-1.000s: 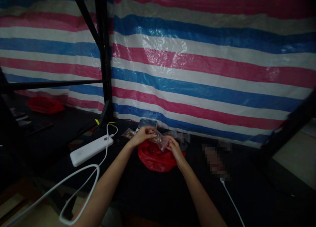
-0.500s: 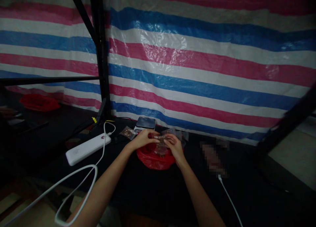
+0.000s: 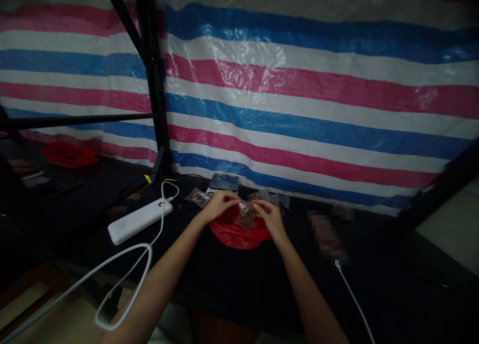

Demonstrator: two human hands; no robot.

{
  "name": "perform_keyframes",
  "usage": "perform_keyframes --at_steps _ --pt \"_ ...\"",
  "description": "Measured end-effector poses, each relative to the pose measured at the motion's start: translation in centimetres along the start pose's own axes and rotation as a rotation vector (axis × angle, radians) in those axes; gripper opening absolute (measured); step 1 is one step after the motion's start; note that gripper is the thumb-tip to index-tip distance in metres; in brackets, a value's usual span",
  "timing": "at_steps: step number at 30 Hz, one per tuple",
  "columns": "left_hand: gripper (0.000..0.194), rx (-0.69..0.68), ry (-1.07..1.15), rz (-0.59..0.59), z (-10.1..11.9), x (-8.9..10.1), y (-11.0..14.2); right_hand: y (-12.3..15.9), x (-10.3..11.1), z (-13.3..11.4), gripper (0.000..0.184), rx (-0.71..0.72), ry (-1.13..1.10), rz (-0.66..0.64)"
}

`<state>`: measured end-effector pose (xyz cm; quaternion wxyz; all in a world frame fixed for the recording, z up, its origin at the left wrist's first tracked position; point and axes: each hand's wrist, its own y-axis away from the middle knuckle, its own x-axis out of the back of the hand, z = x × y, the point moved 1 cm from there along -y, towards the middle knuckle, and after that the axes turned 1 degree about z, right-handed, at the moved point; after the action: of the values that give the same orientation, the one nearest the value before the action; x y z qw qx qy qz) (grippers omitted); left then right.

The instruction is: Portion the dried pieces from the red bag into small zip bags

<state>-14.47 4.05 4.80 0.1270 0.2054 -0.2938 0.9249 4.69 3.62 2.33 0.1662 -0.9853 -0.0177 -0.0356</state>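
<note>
My left hand [image 3: 221, 204] and my right hand [image 3: 270, 217] pinch the two upper corners of a small clear plastic bag [image 3: 246, 215]. Small brownish pieces show inside it, too small to name. The bag hangs over a red plastic bag [image 3: 239, 240] that lies open on the black table, its contents largely hidden. Just behind my left hand sits a small scale [image 3: 223, 182] with a dark top. Other clear bags lie close by: one with brownish pieces [image 3: 196, 197] to the left, and several [image 3: 275, 198] behind my right hand.
A white power bank [image 3: 139, 221] with a looping white cable [image 3: 123, 254] lies left. At right is a blurred-out object [image 3: 328, 238] with a white cord. Another red bag [image 3: 69, 154] rests far left. A black metal frame [image 3: 152, 84] stands before the striped sheet [image 3: 299, 99].
The small bag now hangs stretched between my fingertips, and my hands are slightly farther apart. The whole view has shifted a little.
</note>
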Motion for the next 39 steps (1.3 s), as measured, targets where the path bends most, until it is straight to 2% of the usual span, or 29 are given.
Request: perform_keyframes --at_steps 3,6,8,10,13,18,22,27,33,39 --pt "0.022 -0.017 -0.010 0.091 0.7 0.2 -0.1 0.0 0.2 -0.2 0.019 0.114 0.154 0.047" --pt "0.024 -0.014 0.046 0.197 1.3 0.5 -0.1 0.2 0.1 -0.5 0.020 0.184 0.188 0.095" --pt "0.035 0.011 0.095 0.174 1.2 0.7 0.0 0.5 -0.2 -0.4 0.022 0.161 0.153 0.115" --pt "0.042 0.046 0.117 0.076 0.6 0.7 0.3 0.7 -0.7 -0.2 0.024 0.128 0.117 0.116" --pt "0.031 0.084 0.087 -0.006 -0.5 0.6 1.2 1.2 -1.5 -0.2 0.023 0.139 0.098 0.101" --pt "0.022 0.055 0.041 0.105 -1.5 0.4 2.1 1.5 -2.1 -0.3 0.023 0.181 0.102 0.084" --pt "0.020 0.033 0.061 0.105 -1.9 0.6 2.0 1.1 -1.6 -0.1 0.029 0.106 0.143 0.048" --pt "0.021 0.100 0.133 0.157 -2.4 1.4 2.1 0.8 -1.1 0.0 0.026 0.048 0.287 -0.023" --pt "0.023 0.172 0.159 0.271 -2.1 1.4 2.3 1.1 -1.8 0.3 0.025 0.123 0.433 -0.095" --pt "0.027 0.193 0.222 0.276 -2.1 0.8 2.2 1.1 -2.1 0.2 0.022 0.214 0.513 -0.090"
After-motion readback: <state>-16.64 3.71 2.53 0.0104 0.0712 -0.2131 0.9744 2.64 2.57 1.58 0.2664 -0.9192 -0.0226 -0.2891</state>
